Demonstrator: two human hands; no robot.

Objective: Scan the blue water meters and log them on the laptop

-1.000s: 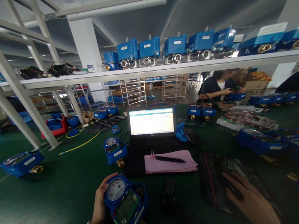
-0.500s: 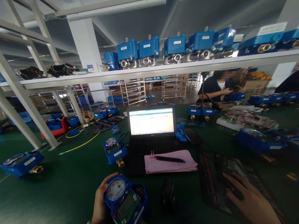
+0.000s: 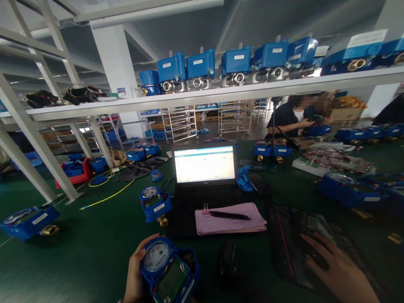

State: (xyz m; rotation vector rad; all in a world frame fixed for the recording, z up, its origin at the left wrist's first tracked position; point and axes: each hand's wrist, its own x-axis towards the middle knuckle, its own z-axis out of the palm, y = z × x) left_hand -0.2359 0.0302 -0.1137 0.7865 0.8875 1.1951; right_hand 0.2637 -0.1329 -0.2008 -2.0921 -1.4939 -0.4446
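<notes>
My left hand is closed around the left side of a blue water meter, tilted to show its round dial, grey display and a brass pipe end below. Some of the fingers are hidden behind the housing. On the right, my right hand rests over a black computer mouse on a dark patterned mouse pad. Between my hands lies a black handheld device, too dark to make out fully. Beyond it is an open laptop with a lit screen.
A pink paper pad with a black pen lies on the laptop's front. More water meters stand on the green table, many at right. A shelf with blue meters crosses above. A co-worker sits across.
The page on the laptop screen shows slightly different content. Both hands and the water meter stay in place. The co-worker across the table has shifted slightly.
</notes>
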